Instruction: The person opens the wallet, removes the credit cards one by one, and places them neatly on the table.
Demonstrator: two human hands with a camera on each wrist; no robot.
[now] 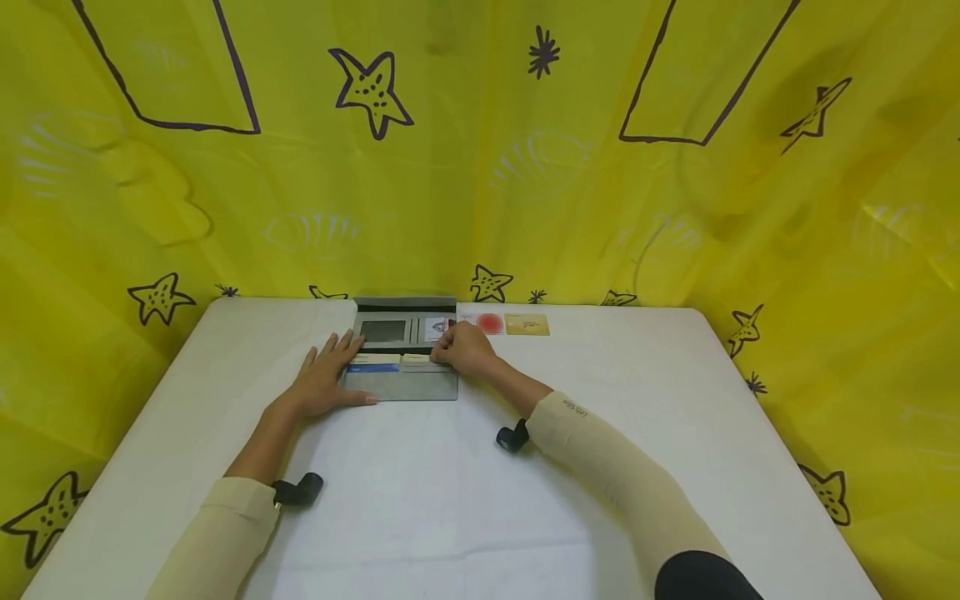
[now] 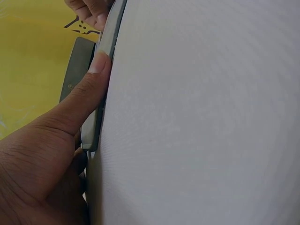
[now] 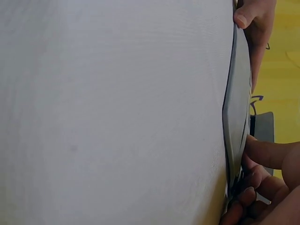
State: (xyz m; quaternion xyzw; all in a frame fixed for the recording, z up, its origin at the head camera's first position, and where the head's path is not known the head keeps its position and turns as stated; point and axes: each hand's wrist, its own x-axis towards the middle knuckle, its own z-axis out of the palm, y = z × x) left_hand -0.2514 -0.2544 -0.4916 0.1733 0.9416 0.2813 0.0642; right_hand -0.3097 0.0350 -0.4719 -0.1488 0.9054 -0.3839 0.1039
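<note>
A grey wallet (image 1: pixel 401 386) lies unfolded near the table's far edge, its top flap (image 1: pixel 405 303) raised at the back. Cards show in its slots: a blue-and-white card (image 1: pixel 373 363) at lower left, a pale card (image 1: pixel 416 358) at lower right, a white printed card (image 1: pixel 435 329) above. My left hand (image 1: pixel 324 379) rests spread over the wallet's left side, the thumb along its near edge. At the right edge, my right hand (image 1: pixel 467 350) has curled fingers and grips the wallet by the lower-right pocket. Anything between those fingertips is hidden.
To the wallet's right lie a card with a red circle (image 1: pixel 490 323) and a gold card (image 1: pixel 527 324). A white cloth covers the table (image 1: pixel 420 500). Close behind it hangs a yellow curtain (image 1: pixel 465 192) with drawn starfish.
</note>
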